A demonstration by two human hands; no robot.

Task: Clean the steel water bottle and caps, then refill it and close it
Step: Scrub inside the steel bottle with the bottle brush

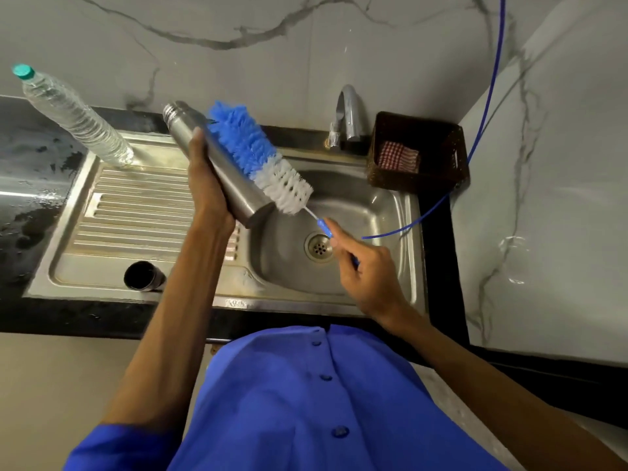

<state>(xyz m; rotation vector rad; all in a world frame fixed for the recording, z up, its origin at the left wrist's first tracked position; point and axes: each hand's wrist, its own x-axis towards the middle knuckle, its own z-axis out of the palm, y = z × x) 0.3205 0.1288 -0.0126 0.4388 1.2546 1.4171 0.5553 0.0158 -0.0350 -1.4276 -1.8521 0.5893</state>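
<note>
My left hand [208, 185] grips the steel water bottle [190, 130] round its body, tilted above the sink with its open mouth pointing up and left. A bottle brush [258, 154] with blue and white bristles lies along the bottle's outer side. My right hand [367, 270] holds the brush's blue handle over the basin. A dark steel cap [142, 276] lies on its side on the drainboard, near the front edge.
The steel sink [390, 212] has a drain [318, 248] in its middle and a chrome tap [346, 113] behind it. A clear plastic water bottle [74, 113] stands on the drainboard's far left. A brown basket [438, 154] holding a checked cloth sits right of the tap. A blue tube [489, 96] hangs into the basin.
</note>
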